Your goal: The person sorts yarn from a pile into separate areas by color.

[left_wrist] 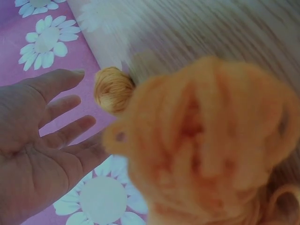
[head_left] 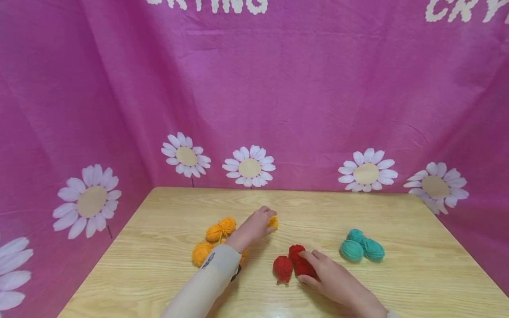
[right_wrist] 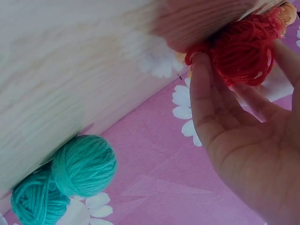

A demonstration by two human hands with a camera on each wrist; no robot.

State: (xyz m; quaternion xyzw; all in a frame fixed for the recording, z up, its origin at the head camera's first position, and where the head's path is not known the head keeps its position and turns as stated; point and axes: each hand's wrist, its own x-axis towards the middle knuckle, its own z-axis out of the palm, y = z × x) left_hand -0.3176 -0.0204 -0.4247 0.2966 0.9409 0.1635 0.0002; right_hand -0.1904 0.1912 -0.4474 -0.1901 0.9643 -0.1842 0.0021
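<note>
Reaching over the table, my left hand (head_left: 256, 225) is beside a small yellow yarn ball (head_left: 273, 222). In the left wrist view its fingers are extended and spread, with that ball (left_wrist: 114, 90) just past the thumb tip. A larger yellow yarn ball (left_wrist: 211, 140) looms blurred in the foreground there. My right hand (head_left: 328, 276) grips a red yarn ball (head_left: 303, 263), fingers on one side and thumb on the other; the right wrist view shows this red ball (right_wrist: 243, 54) between them. Another red yarn ball (head_left: 283, 268) lies just left of it.
Several yellow yarn balls (head_left: 202, 253) lie left, partly hidden by my left forearm. Three teal yarn balls (head_left: 351, 250) sit grouped at the right of the wooden table (head_left: 318, 207). A pink curtain (head_left: 298, 97) with printed daisies hangs behind and at the sides.
</note>
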